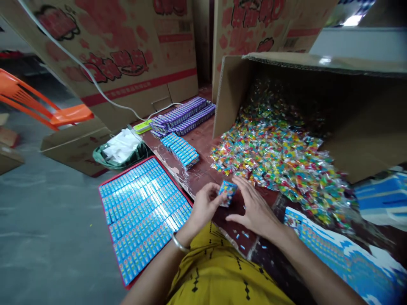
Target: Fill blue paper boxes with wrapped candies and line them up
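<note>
My left hand (206, 203) pinches a small blue printed box (228, 191) between thumb and fingers, just above the table edge. Beside the box, my right hand (252, 205) has its thumb and fingers apart, and its fingertips come close to the box's right side. Whether they touch it I cannot tell. Beyond both hands, a heap of small clear packets of colourful candy (273, 148) spills from a carton lying on its side. Ahead and to the left stands a row of blue boxes (181, 150).
A red-rimmed tray (125, 286) full of blue boxes sits at the left. Purple boxes (187, 116) line the table's back. Flat blue printed sheets (343, 258) lie at the right. The open carton (233, 89), a white cable (92, 76) and an orange chair (71, 115) stand around.
</note>
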A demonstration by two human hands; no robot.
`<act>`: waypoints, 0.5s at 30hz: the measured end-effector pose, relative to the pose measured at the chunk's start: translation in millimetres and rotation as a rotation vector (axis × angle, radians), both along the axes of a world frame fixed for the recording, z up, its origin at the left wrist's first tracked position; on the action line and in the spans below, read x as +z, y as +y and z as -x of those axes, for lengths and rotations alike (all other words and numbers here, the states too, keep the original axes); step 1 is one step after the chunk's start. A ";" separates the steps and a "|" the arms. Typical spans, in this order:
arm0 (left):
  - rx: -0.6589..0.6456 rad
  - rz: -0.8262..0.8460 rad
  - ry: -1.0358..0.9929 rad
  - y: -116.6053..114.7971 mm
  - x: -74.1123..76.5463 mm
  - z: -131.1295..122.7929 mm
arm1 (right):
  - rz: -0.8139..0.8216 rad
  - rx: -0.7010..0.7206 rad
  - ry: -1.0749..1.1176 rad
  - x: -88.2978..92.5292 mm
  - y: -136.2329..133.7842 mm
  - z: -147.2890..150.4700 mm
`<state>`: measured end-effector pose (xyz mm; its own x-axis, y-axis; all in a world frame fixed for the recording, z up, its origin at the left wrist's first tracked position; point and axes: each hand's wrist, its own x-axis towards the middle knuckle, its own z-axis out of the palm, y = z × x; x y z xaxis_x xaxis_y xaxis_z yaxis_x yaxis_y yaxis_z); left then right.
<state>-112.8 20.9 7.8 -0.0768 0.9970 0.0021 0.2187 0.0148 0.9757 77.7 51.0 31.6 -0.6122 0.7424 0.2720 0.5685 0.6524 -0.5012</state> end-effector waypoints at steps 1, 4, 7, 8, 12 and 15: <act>0.073 -0.063 0.206 5.6 -0.2 10.3 | 0.006 -0.012 -0.007 -0.8 0.7 -0.8; 0.258 -0.194 0.789 27.1 0.0 42.8 | 0.002 -0.079 -0.014 -0.9 2.5 -9.0; 0.322 -0.202 1.070 50.4 -1.9 67.9 | -0.032 -0.167 -0.015 -2.0 4.5 -27.2; 0.342 -0.199 1.115 57.1 -3.1 73.8 | -0.040 -0.202 -0.022 -3.0 5.2 -35.8; 0.434 -0.218 1.167 74.0 -7.3 88.2 | -0.093 -0.360 -0.060 -7.6 6.4 -82.9; 0.478 -0.268 1.098 73.3 -8.3 83.1 | -0.121 -0.455 -0.108 -8.4 3.2 -123.1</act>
